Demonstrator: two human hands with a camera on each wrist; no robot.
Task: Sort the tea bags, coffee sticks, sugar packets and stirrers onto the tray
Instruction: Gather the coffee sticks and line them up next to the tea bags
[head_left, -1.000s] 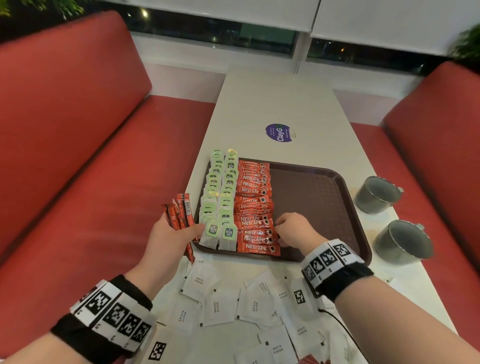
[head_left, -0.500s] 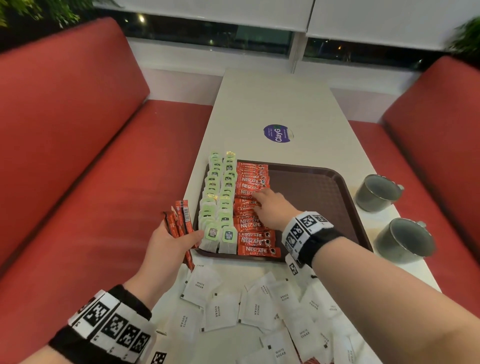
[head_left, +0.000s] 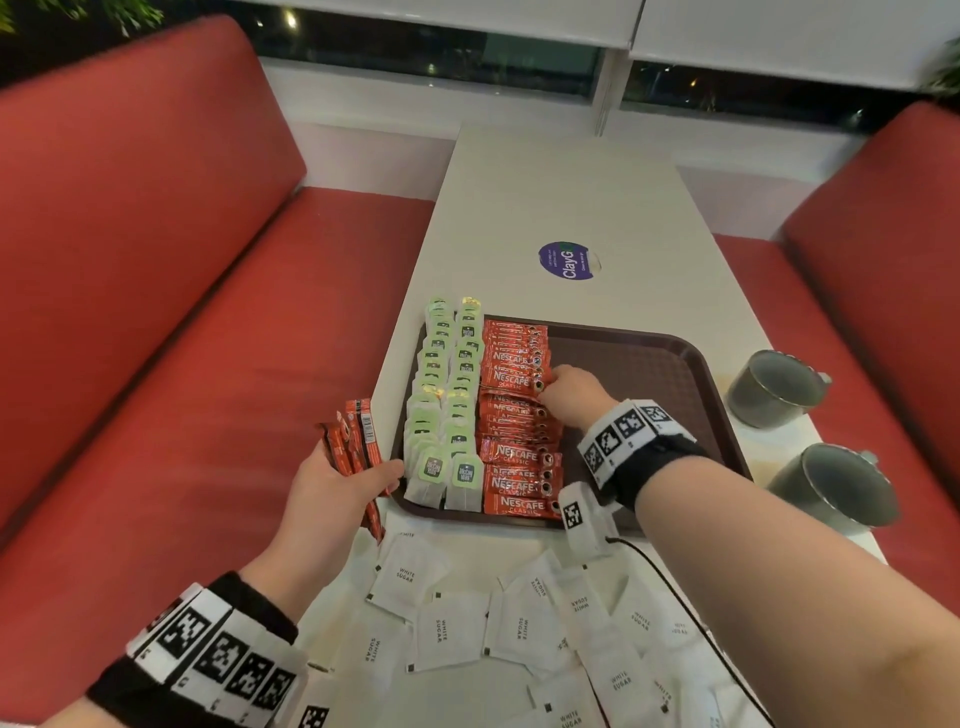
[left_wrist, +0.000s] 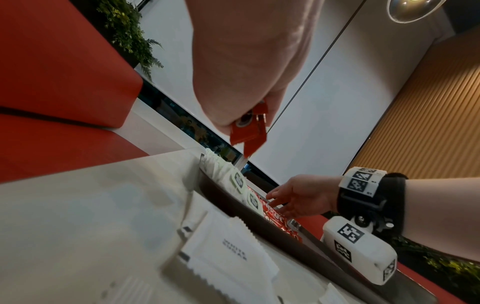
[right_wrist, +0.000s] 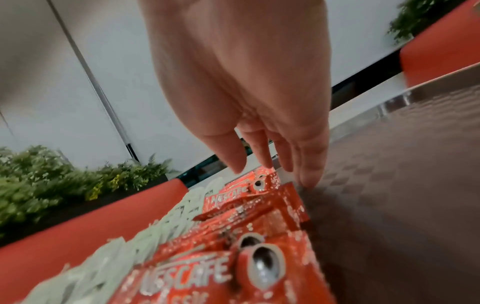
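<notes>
A brown tray (head_left: 649, 374) lies on the white table. Two columns of green-tagged tea bags (head_left: 447, 395) fill its left side, and a column of red coffee sticks (head_left: 511, 421) lies beside them. My left hand (head_left: 353, 478) grips a bunch of coffee sticks (head_left: 358, 441) just left of the tray, off the table's edge. My right hand (head_left: 549, 385) is over the far part of the coffee column. Its straight fingers (right_wrist: 307, 176) touch the right ends of the coffee sticks (right_wrist: 233, 246) and the tray floor (right_wrist: 389, 185). White sugar packets (head_left: 452, 629) lie scattered in front of the tray.
Two grey metal mugs (head_left: 774, 384) (head_left: 836, 493) stand right of the tray. A purple round sticker (head_left: 569, 260) marks the far table. Red benches (head_left: 208, 364) flank both sides. A black cable (head_left: 675, 587) runs over the sugar packets.
My right hand has moved from the near end of the coffee column up toward its far end. The left hand has stayed put with its sticks.
</notes>
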